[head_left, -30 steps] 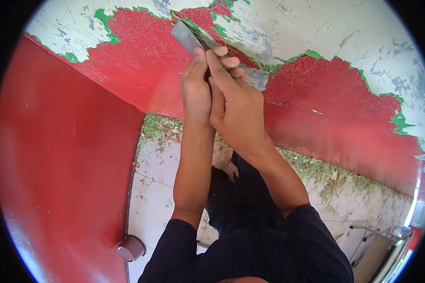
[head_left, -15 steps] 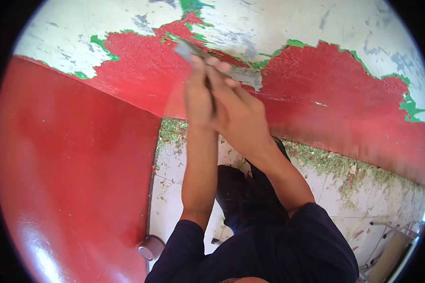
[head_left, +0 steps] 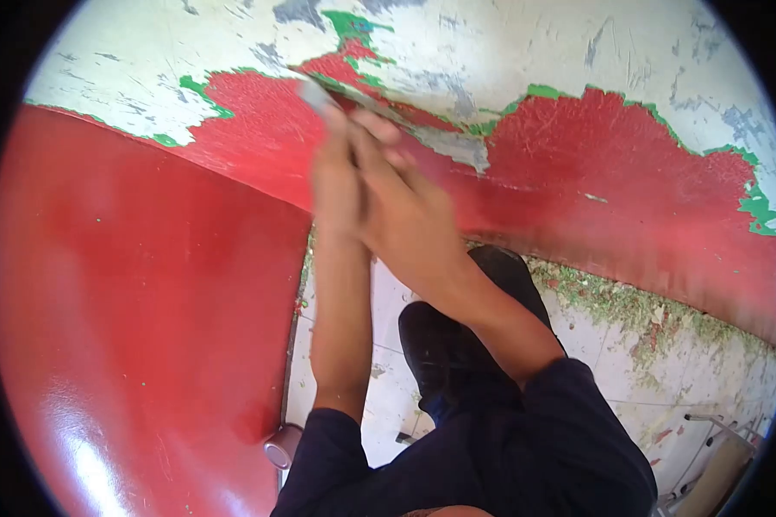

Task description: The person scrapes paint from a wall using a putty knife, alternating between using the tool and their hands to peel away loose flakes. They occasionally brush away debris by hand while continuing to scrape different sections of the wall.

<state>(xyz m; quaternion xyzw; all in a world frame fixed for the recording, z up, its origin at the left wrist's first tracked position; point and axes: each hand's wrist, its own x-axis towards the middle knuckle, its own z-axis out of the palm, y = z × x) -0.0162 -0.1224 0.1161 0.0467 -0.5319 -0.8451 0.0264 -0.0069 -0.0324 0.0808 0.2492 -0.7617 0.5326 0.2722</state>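
Both hands are closed together on a paint scraper [head_left: 317, 95], whose grey blade sticks out past the fingers toward the upper left. My left hand [head_left: 340, 181] lies along the left side of the grip. My right hand [head_left: 412, 211] presses against it from the right, fingers curled over; the handle is hidden between them. The blade tip is at the painted wall [head_left: 560, 155], near the edge where red paint gives way to white with green along the border. Just right of the fingers, a grey bare patch [head_left: 453, 146] shows in the red. The hands are slightly blurred.
A glossy red wall [head_left: 147, 284] stands at the left, meeting the scraped wall in a corner. Green and pale paint flakes [head_left: 638, 310] litter the white tiled floor [head_left: 595, 349]. A small cup-like container [head_left: 282, 448] sits lower left, and a metal-framed object [head_left: 720, 461] lower right.
Both hands have moved a little to the left along the wall with the scraper still gripped. The view has shifted slightly, and more of the dark shoes shows.
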